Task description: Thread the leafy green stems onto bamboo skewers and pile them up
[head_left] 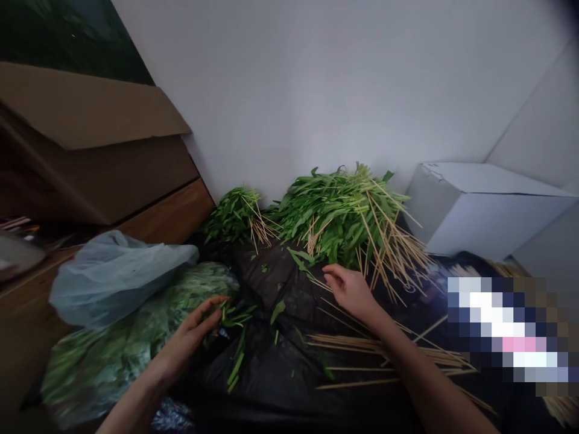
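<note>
My left hand reaches into loose green leaves at the mouth of a clear plastic bag of greens, fingers closed on a few stems. My right hand hovers over the black plastic sheet, fingers curled in a pinch on a thin bamboo skewer. Past it lies a big pile of skewered greens and, left of that, a smaller pile of skewered greens. Loose bamboo skewers lie under my right forearm.
A crumpled pale blue bag sits on the greens bag. Brown cardboard boxes stand at the left, a white box at the right against the white wall. A blurred patch covers the lower right.
</note>
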A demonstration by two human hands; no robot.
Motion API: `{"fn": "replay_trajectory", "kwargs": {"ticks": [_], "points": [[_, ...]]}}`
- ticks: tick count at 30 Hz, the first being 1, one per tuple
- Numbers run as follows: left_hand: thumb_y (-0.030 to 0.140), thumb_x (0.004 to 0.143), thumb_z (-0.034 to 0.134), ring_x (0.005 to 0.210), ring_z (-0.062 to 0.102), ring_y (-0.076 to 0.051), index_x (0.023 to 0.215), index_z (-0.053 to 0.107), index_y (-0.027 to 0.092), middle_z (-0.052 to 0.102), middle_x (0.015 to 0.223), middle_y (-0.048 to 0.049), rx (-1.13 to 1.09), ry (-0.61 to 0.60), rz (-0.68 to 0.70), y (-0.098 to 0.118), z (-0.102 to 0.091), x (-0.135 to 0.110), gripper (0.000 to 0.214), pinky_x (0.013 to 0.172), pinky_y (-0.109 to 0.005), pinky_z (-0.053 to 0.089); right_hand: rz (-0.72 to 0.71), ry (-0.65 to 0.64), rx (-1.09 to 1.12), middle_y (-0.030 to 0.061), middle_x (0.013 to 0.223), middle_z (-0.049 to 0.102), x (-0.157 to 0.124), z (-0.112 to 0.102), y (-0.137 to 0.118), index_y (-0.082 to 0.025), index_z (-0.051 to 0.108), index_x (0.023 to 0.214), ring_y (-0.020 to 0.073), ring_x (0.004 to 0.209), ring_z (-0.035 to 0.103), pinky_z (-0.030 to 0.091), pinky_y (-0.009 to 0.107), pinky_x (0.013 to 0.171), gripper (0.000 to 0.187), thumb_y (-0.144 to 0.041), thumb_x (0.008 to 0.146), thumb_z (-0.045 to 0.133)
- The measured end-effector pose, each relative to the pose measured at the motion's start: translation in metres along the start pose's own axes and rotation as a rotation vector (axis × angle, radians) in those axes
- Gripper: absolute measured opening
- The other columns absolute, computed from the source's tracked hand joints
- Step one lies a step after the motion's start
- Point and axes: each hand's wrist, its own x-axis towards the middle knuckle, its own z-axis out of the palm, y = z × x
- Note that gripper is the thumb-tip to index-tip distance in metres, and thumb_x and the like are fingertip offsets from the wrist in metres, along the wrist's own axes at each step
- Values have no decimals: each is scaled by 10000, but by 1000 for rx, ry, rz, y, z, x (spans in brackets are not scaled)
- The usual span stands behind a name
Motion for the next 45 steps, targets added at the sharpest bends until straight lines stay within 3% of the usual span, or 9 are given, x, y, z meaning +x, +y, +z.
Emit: {"fn": "replay_trajectory", "kwargs": {"ticks": [8, 11, 16, 21, 25, 29, 34, 40, 45], "points": [[568, 866, 420, 801, 623, -221, 891, 610, 199, 646, 815, -40, 438, 100, 158, -8, 35, 9, 416, 762, -335, 488, -32, -110, -141, 13, 802, 702, -2, -5, -10, -225, 660, 1034, 158, 674, 626, 417, 253, 673, 235, -278, 920, 462], [585, 762, 565, 977, 624, -295, 949, 616, 205, 655, 1028, -99, 741, 167, 229, -28, 44, 5, 426, 892, -414, 467, -35, -120, -154, 23, 880, 717, -2, -4, -8, -224, 658, 1040, 166, 728, 642, 417, 258, 697, 235, -260, 921, 459], [419, 651, 683, 1002, 627, -302, 882, 639, 216, 683, 963, -80, 741, -23, 272, -49, 29, 4, 310, 878, -395, 492, -33, -134, -170, 23, 889, 715, -2, -1, -4, -218, 657, 1032, 168, 763, 646, 411, 257, 711, 225, -251, 927, 461], [448, 743, 643, 714, 614, -193, 848, 626, 208, 656, 750, -6, 404, -84, 180, -14, 3, 12, 262, 664, -280, 492, -90, -240, -130, 27, 882, 710, -7, 5, -19, -215, 672, 991, 149, 765, 633, 393, 237, 692, 225, -253, 938, 457], [496, 786, 607, 550, 528, -140, 1054, 604, 199, 583, 636, 31, 186, 4, 134, 26, 15, 26, 400, 509, -227, 395, -181, -443, -177, 13, 856, 710, -15, 13, -33, -225, 686, 892, 156, 788, 635, 367, 244, 677, 190, -299, 918, 514], [422, 821, 574, 748, 589, -169, 828, 640, 178, 652, 769, -12, 391, -178, 390, 52, 61, 52, 254, 699, -261, 452, -168, -553, -277, 24, 861, 701, -20, 20, -39, -214, 671, 890, 170, 796, 635, 340, 250, 642, 120, -275, 866, 570], [380, 837, 538, 736, 594, -167, 830, 640, 172, 663, 766, -9, 599, -100, 508, 62, 106, 78, 232, 680, -252, 432, -236, -613, -340, 33, 922, 680, -22, 22, -44, -267, 638, 1100, 178, 798, 642, 334, 255, 615, 288, -183, 866, 492], [300, 813, 558, 804, 673, -245, 874, 706, 215, 727, 844, -72, 966, -299, 414, 51, 104, 87, 181, 669, -286, 429, -273, -685, -394, 37, 891, 644, -23, 25, -47, -282, 675, 1029, 180, 724, 631, 342, 252, 583, 273, -188, 826, 518], [465, 718, 680, 911, 672, -302, 938, 724, 228, 740, 939, -99, 1039, -221, 315, 42, 105, 86, 326, 681, -299, 445, -253, -693, -382, 41, 902, 639, -23, 27, -47, -266, 675, 1035, 175, 739, 626, 374, 246, 616, 272, -184, 822, 526]]}}
